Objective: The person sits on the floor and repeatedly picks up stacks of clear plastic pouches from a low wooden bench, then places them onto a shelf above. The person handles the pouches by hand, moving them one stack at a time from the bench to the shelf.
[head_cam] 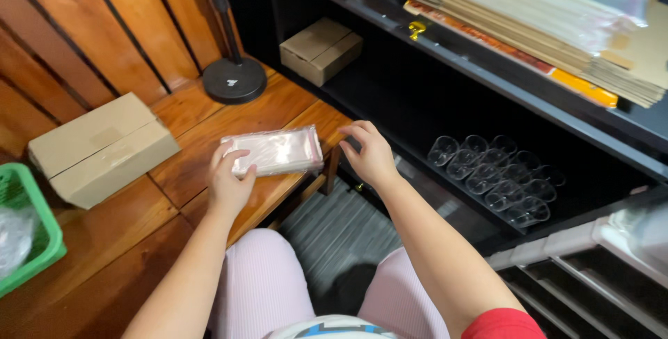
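**Both hands at a clear packet on the table edge**

A flat packet of clear cellophane bags (275,151) lies on the near right corner of the wooden table (209,123), its long axis running left to right. The left hand (228,179) rests on the packet's left end, fingers curled over the near corner, touching but not clamped around it. The right hand (371,155) sits just beside the right end, fingers spread and bent; whether it touches the packet cannot be told. The two hands are apart, one at each end, with the left one plainly nearer.

On the table there are two cardboard boxes: one (101,148) to the left, one (320,49) far behind. A round black stand base (234,79) sits between them. A green basket (31,241) is at the left edge. On the dark lower shelf (417,95) to the right lie clear plastic cups (497,175), about a dozen, on their sides. Above, flat cardboard stacks (557,40) fill the upper shelf.
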